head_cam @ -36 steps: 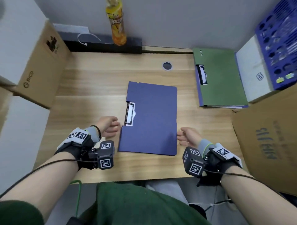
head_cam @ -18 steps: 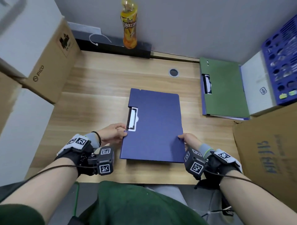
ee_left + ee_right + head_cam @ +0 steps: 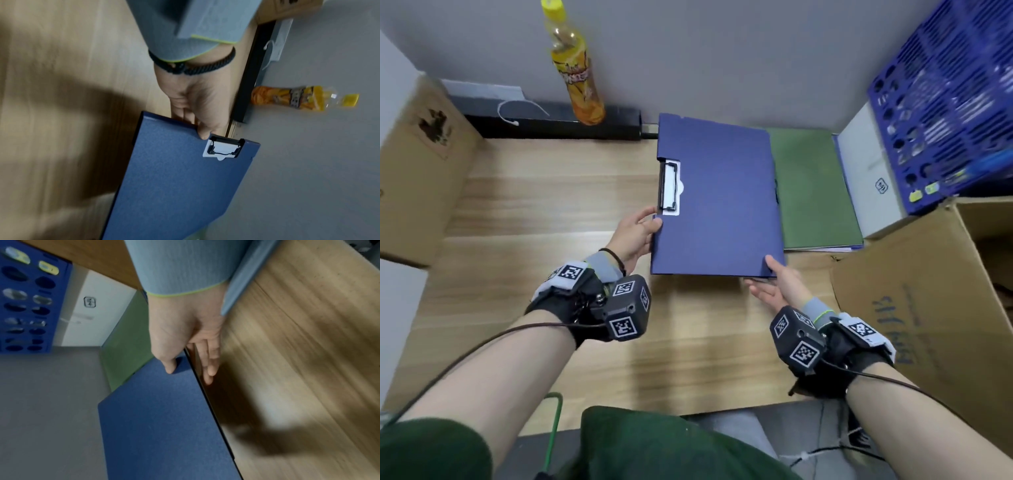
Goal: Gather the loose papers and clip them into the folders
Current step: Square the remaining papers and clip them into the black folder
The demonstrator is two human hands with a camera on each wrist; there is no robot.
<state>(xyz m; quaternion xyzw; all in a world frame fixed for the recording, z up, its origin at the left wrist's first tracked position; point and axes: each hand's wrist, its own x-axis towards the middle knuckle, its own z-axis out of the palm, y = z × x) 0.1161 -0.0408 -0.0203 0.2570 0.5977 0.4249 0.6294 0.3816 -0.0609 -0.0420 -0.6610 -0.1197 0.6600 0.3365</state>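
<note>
A closed blue folder [image 3: 719, 198] with a black-and-white clip [image 3: 669, 188] on its left edge is held up off the wooden desk [image 3: 558, 212], partly over the green folder [image 3: 815, 192] at the back right. My left hand [image 3: 640, 233] pinches its left edge just below the clip, thumb on top [image 3: 203, 134]. My right hand [image 3: 774, 281] pinches the near right corner, thumb on the cover [image 3: 170, 368], fingers underneath. The blue folder [image 3: 160, 418] casts a shadow on the desk. No loose papers are in view.
A yellow drink bottle [image 3: 577, 65] stands on a black bar [image 3: 551, 123] at the back wall. Cardboard boxes flank the desk at the left [image 3: 417, 171] and right [image 3: 928, 308]. A blue perforated crate [image 3: 945, 102] and white box [image 3: 869, 171] sit at the far right.
Both hands reached the blue folder's edges, gripped it and lifted it off the desk. It has moved back and to the right, now overlapping the green folder.
</note>
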